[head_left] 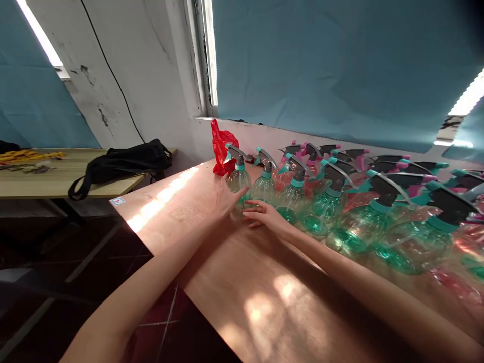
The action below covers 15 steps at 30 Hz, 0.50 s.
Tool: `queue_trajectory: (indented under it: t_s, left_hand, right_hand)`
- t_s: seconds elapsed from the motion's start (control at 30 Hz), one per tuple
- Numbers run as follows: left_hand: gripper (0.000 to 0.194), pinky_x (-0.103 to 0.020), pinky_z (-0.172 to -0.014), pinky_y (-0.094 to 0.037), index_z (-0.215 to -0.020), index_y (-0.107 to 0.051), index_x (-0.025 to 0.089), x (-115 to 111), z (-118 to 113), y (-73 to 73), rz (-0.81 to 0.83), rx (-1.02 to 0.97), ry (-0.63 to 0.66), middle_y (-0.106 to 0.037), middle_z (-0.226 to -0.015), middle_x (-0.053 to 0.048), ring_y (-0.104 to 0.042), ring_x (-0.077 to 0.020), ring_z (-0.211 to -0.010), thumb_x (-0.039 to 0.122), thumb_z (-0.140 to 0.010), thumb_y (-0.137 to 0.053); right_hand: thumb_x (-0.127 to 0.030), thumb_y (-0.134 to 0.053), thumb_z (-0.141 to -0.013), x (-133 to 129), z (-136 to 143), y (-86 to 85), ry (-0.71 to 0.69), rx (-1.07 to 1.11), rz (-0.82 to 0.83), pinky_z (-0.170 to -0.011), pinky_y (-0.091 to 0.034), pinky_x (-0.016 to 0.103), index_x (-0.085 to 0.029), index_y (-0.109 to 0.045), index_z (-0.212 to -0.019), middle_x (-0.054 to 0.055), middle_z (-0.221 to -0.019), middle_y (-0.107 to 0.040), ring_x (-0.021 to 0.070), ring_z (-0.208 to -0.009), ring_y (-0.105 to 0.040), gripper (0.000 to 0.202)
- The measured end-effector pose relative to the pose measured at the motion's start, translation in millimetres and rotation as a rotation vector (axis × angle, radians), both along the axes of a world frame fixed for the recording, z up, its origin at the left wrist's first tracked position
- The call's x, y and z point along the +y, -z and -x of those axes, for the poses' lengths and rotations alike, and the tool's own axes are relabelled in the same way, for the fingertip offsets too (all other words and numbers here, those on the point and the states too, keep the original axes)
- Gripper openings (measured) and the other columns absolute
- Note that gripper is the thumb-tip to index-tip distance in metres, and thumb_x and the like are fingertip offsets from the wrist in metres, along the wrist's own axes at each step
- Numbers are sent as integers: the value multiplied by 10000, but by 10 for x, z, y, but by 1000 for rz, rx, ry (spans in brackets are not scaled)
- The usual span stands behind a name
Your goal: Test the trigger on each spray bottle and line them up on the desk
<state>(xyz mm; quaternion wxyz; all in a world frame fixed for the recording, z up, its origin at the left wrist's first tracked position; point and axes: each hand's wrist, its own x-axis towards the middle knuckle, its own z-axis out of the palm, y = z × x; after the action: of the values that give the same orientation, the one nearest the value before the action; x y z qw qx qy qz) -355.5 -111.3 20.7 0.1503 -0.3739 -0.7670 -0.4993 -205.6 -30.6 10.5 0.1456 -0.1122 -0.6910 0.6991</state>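
My left hand (228,198) is wrapped around the left side of a clear green spray bottle (241,178) at the far end of the row, thumb across its front. The bottle stands upright, its trigger head grey and teal. My right hand (265,217) is open, palm turned inward, its fingers apart and pointing at the lower part of that bottle. Whether the right fingertips touch it I cannot tell. Just right of it stands a second green spray bottle (264,187), partly behind my right hand. A third spray bottle (291,196) follows in the row.
Green and pink spray bottles (357,227) crowd the right side of the wooden table (181,201). A red plastic bag (223,146) lies behind the end bottle. A black bag (128,164) rests on another table (38,186) at left. Blue sheets (321,70) cover the windows.
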Motion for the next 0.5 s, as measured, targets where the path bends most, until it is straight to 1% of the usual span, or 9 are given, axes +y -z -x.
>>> queue_trajectory:
  t_s: [0.13,0.27,0.37,0.4,0.5]
  left_hand:
    - [297,-440,-834,-546,-1241,-575,180,188,56,-36,6,-11,-11,-587,-1245,-99,-631,-248,-1015,305,-973,-608]
    - [311,-444,-832,-546,-1246,-569,169,258,106,-13,5,-20,-16,-588,-1239,-99,-634,-251,-1013,301,-969,-616]
    - [311,-444,-832,-546,-1246,-569,169,219,116,5,10,-34,-11,-588,-1239,-99,-633,-251,-1013,301,-969,-616]
    - [310,-444,-833,-546,-1246,-569,169,189,114,7,16,-40,-8,-588,-1239,-99,-634,-251,-1013,301,-969,-616]
    - [314,-445,-833,-545,-1247,-568,166,52,83,-6,39,-53,13,-588,-1237,-99,-634,-252,-1013,299,-968,-618]
  right_hand:
    - [-262,-733,-751,38,-41,-35,-13,-39,79,-679,-597,303,-201,-559,-1219,85,-1059,-706,188,-845,-716,503]
    - [-262,-739,-763,79,-70,-46,-23,-57,119,-689,-600,307,-191,-542,-1255,96,-1094,-698,184,-821,-724,535]
    - [-230,-737,-785,103,-53,-33,-36,-72,120,-693,-597,304,-195,-528,-1280,89,-1097,-697,180,-821,-721,540]
    - [-232,-721,-812,108,-43,-30,-42,-77,116,-702,-595,311,-192,-529,-1281,85,-1099,-692,179,-832,-714,509]
    - [-228,-669,-874,106,-32,-43,-54,-90,99,-725,-590,333,-173,-523,-1291,82,-1104,-674,178,-857,-699,446]
